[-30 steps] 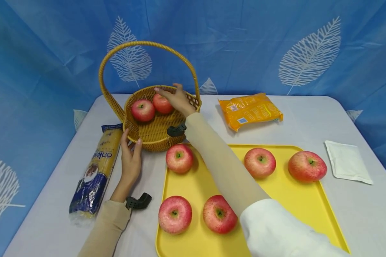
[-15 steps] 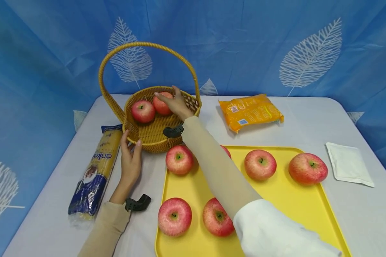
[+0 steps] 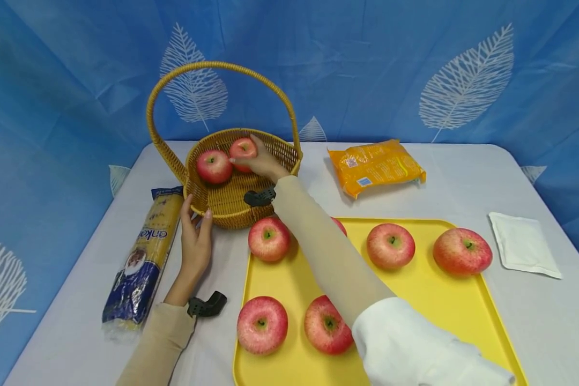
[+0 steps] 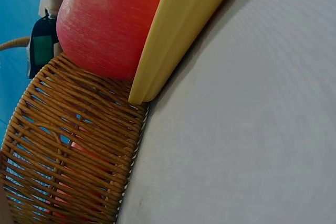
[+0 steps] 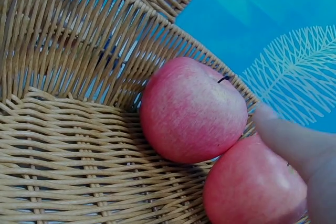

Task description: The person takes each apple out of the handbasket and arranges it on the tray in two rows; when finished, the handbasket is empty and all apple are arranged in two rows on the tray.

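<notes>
Inside the wicker basket [image 3: 241,214], my right hand [image 3: 265,163] holds the right-hand one of two red apples [image 3: 243,153]. Its thumb lies on the near side and a finger on the far side. In the right wrist view, the thumb [image 5: 286,137] runs over this apple [image 5: 252,184]. The other apple [image 3: 214,166] sits against it on the left. My left hand [image 3: 195,249] rests against the basket's near-left wall, thumb and fingers spread at the rim. In the left wrist view, the basket's woven side [image 4: 79,140] shows, the hand mostly hidden.
A yellow tray [image 3: 429,300] with several apples [image 3: 262,325] lies in front of the basket. A long noodle-like packet [image 3: 145,257] lies left, an orange packet [image 3: 376,167] behind the tray, a white sachet [image 3: 523,244] right. A tall handle [image 3: 219,64] arches over the basket.
My right hand's thumb has come down to the apple's near side, uncovering its top. The apple stays at nearly the same spot. My left hand and the basket have hardly moved.
</notes>
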Available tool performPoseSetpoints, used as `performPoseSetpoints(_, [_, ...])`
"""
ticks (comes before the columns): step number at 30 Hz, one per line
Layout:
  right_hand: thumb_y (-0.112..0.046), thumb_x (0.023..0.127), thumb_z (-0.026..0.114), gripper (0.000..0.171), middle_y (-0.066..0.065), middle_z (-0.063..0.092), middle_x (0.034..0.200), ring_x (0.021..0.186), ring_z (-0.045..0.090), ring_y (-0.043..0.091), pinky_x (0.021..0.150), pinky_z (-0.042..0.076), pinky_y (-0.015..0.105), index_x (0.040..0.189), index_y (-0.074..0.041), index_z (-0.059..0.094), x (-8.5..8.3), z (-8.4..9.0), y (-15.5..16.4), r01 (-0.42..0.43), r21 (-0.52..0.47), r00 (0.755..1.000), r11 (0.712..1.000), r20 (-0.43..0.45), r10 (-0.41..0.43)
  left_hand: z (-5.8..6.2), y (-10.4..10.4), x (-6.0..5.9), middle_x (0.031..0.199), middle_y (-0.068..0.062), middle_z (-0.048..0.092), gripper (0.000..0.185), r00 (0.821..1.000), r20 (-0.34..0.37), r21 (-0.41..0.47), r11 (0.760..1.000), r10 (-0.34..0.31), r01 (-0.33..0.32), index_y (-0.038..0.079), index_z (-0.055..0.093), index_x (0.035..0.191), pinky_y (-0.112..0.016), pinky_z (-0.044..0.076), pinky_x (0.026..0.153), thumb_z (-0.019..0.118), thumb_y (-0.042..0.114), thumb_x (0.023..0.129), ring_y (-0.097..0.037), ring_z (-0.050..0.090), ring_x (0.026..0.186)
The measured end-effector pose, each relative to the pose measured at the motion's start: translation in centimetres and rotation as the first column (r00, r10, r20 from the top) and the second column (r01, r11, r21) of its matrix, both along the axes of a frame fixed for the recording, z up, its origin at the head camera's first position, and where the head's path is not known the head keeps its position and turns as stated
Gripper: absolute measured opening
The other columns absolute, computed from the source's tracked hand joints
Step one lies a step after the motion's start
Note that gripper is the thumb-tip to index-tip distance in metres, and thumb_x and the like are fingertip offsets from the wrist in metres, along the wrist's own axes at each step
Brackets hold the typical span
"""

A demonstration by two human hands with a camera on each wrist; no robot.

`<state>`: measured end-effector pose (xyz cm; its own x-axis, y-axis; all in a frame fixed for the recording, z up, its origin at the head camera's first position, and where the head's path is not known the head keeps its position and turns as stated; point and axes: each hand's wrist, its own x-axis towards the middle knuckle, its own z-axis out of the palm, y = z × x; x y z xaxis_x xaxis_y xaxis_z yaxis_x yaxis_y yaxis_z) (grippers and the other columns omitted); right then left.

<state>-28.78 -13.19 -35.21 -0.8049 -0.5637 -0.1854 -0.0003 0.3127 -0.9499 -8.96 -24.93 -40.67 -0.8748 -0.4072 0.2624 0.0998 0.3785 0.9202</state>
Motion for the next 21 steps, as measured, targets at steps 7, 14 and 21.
performPoseSetpoints(7, [-0.038, 0.084, 0.059, 0.087, 0.006, 0.022, 0.150, 0.136, 0.026, 0.026, 0.107, 0.030, 0.040, 0.147, -0.023, 0.001, 0.01, -0.14, -0.04, -0.017, 0.193, 0.987, 0.981, -0.152, 0.047, 0.06, -0.11, -0.10, 0.147, -0.014, 0.021, 0.056, 1.000, -0.006, 0.010, 1.000, 0.002, -0.002, 0.017, 0.016, 0.145, -0.050, 0.033, 0.101, 0.041, 0.023, 0.096, -0.034, 0.035, 0.127])
performPoseSetpoints(14, [-0.045, 0.085, 0.056, 0.085, 0.003, 0.020, 0.151, 0.139, 0.011, 0.034, 0.108, 0.027, 0.046, 0.147, -0.027, 0.000, 0.26, 0.11, -0.01, 0.008, 0.339, 0.980, 0.941, -0.188, 0.060, 0.02, -0.19, -0.13, 0.147, -0.015, 0.020, 0.055, 1.000, -0.005, 0.012, 1.000, -0.002, 0.002, 0.018, 0.015, 0.145, -0.050, 0.034, 0.100, 0.041, 0.022, 0.096, -0.034, 0.035, 0.128])
performPoseSetpoints(21, [-0.052, 0.079, 0.060, 0.098, 0.013, 0.032, 0.145, 0.131, 0.034, 0.031, 0.103, 0.034, 0.044, 0.145, -0.030, -0.008, 0.26, 0.18, 0.15, 0.071, 0.369, 0.987, 0.927, -0.161, -0.012, 0.07, -0.14, -0.18, 0.147, -0.015, 0.021, 0.055, 1.000, 0.003, 0.012, 1.000, 0.001, -0.001, 0.017, 0.016, 0.145, -0.048, 0.035, 0.100, 0.041, 0.023, 0.096, -0.032, 0.036, 0.127])
